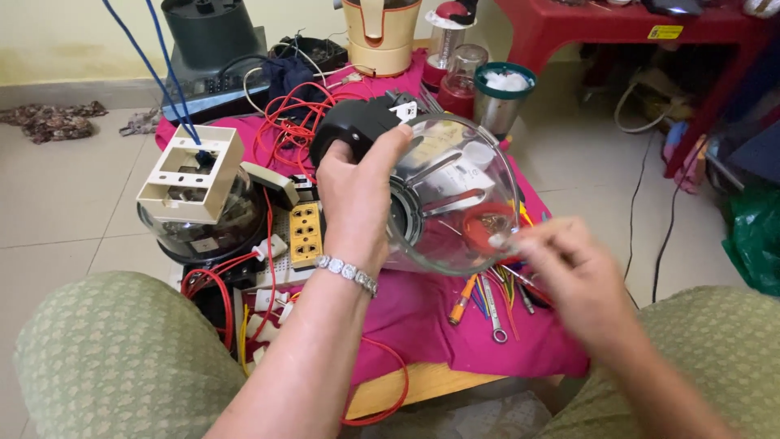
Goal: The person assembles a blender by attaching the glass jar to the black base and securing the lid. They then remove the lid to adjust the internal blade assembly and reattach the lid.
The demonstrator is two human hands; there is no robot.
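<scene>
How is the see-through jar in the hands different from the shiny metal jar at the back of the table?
The clear jar is tipped on its side, gripped by the left hand, while the metal jar stands upright on the pink cloth. You can see through the clear jar; the metal jar hides its inside. The clear jar's mouth is uncovered, with the right hand at it; the metal jar has a green rim. Both are round.

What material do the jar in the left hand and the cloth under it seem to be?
Jar: clear, glossy plastic, probably; the tools behind show through it. It could also be glass. Its base: black, smooth plastic, it seems. Cloth: magenta woven fabric, matte, with soft folds.
</scene>
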